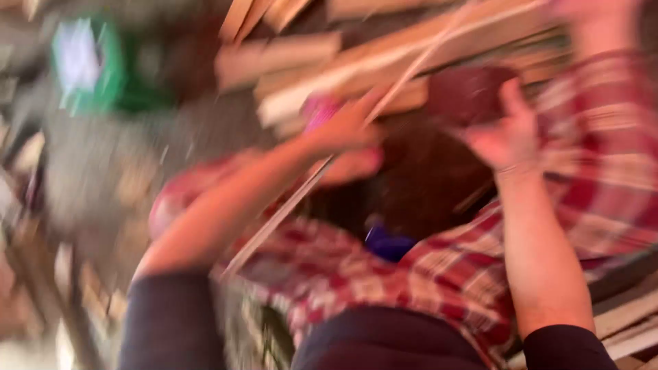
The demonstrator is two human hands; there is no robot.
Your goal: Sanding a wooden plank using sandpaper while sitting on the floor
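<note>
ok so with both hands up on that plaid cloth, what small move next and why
Probably hold both hands steady first. The left hand is against a thin wooden strip and the right hand by the red plaid cloth, but heavy blur hides either grip.

1. View is heavily blurred.
2. Left hand (346, 130) touches a thin wooden strip (322, 168).
3. Right hand (507, 137) is against a dark red object (466, 92); grip unclear.
4. Red plaid cloth (384, 274) lies below the hands.
5. Stacked wooden boards (384, 62) lie beyond.

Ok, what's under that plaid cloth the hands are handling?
The red plaid cloth covers something bulky and dark brown. A blue bit peeks out. The rest is hidden and blurred.
</note>
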